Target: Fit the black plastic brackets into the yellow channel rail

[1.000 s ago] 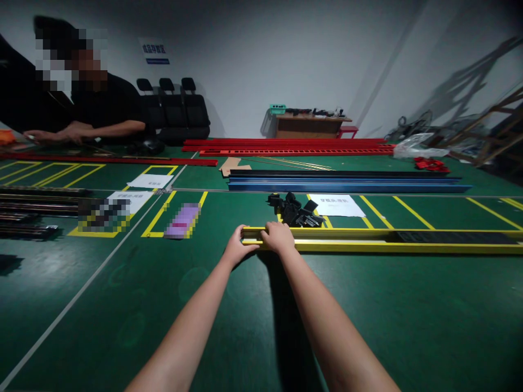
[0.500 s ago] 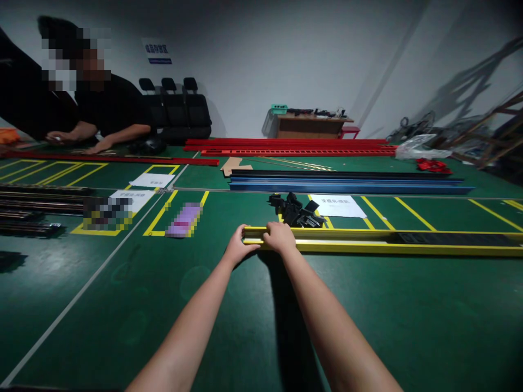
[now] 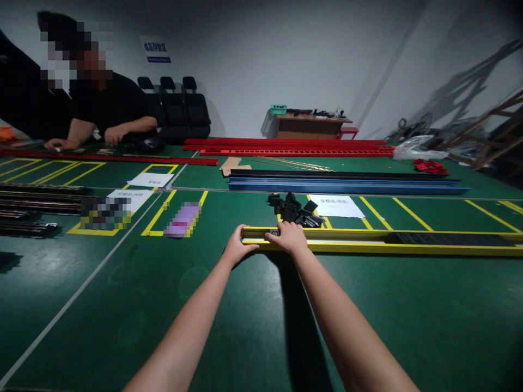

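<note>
A long yellow channel (image 3: 368,248) lies across the green table, running off to the right. My left hand (image 3: 238,246) grips its left end, thumb on the near side and fingers on the far side. Inside the channel, a small black block (image 3: 273,233) shows beside the fingers of my right hand (image 3: 291,237), which is closed on or against it. Farther right, a row of black pieces (image 3: 453,238) fills part of the channel. A pile of black parts (image 3: 292,209) sits just behind the channel, next to a white paper sign (image 3: 335,206).
Behind lie blue rails (image 3: 347,185), red rails (image 3: 294,144) and a cardboard piece (image 3: 231,166). Dark rails (image 3: 36,204) and a blurred purple item (image 3: 183,219) are at left. A person in black (image 3: 110,103) leans over the table at the back left.
My right hand has slid right along the channel, and a black block now shows at its left. My left hand stays at the end. The person's hands at back left have moved.
</note>
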`<action>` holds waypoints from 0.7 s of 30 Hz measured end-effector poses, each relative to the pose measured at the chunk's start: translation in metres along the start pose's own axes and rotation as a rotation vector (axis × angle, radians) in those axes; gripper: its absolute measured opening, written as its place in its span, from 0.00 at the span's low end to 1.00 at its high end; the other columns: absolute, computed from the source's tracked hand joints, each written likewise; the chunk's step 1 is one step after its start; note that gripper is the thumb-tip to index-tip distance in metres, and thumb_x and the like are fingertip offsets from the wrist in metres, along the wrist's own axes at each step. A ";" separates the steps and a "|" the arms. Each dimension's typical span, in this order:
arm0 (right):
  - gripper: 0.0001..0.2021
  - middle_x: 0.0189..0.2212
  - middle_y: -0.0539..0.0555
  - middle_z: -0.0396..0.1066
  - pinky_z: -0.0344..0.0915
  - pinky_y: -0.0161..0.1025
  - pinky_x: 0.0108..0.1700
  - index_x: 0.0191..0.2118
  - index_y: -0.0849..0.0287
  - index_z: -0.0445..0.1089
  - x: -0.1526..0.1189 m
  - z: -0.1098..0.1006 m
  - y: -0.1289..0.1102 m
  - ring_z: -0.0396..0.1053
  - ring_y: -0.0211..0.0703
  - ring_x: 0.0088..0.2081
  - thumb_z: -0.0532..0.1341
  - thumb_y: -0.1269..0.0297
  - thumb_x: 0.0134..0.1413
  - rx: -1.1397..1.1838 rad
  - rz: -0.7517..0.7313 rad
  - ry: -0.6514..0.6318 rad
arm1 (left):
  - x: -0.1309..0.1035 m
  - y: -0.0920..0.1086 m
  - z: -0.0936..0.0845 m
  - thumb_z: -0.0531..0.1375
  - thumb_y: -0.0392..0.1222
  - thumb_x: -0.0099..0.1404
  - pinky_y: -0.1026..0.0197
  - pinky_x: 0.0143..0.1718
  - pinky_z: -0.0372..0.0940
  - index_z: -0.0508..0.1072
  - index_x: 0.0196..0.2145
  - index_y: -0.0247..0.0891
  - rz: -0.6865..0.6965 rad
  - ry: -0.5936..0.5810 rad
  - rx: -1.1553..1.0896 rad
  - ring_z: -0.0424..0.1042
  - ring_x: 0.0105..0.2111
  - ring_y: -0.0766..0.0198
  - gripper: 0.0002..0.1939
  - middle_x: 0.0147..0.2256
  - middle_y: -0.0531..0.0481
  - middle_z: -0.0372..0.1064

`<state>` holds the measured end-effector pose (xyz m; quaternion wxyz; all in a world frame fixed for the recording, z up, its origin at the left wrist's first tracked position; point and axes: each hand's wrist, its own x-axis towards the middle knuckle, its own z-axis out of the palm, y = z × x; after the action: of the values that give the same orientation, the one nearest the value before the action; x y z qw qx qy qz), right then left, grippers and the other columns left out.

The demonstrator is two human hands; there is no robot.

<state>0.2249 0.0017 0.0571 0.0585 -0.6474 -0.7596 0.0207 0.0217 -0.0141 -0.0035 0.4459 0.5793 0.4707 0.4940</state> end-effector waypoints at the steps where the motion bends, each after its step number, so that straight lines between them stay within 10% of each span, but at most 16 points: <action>1: 0.30 0.40 0.60 0.68 0.50 0.45 0.47 0.40 0.59 0.68 0.000 0.001 -0.001 0.61 0.53 0.45 0.47 0.36 0.50 -0.006 0.001 0.002 | 0.000 0.000 0.000 0.70 0.41 0.43 0.49 0.54 0.58 0.58 0.51 0.40 0.004 0.000 0.002 0.65 0.51 0.54 0.38 0.49 0.42 0.64; 21: 0.24 0.41 0.60 0.68 0.50 0.45 0.46 0.40 0.60 0.68 0.000 -0.001 -0.002 0.61 0.52 0.45 0.48 0.45 0.54 -0.038 -0.011 -0.008 | 0.000 0.002 -0.001 0.69 0.42 0.44 0.49 0.55 0.58 0.58 0.50 0.40 0.012 -0.017 0.023 0.66 0.50 0.55 0.38 0.49 0.43 0.64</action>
<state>0.2232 0.0017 0.0587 0.0433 -0.6442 -0.7636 0.0086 0.0212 -0.0145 -0.0019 0.4403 0.5911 0.4692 0.4864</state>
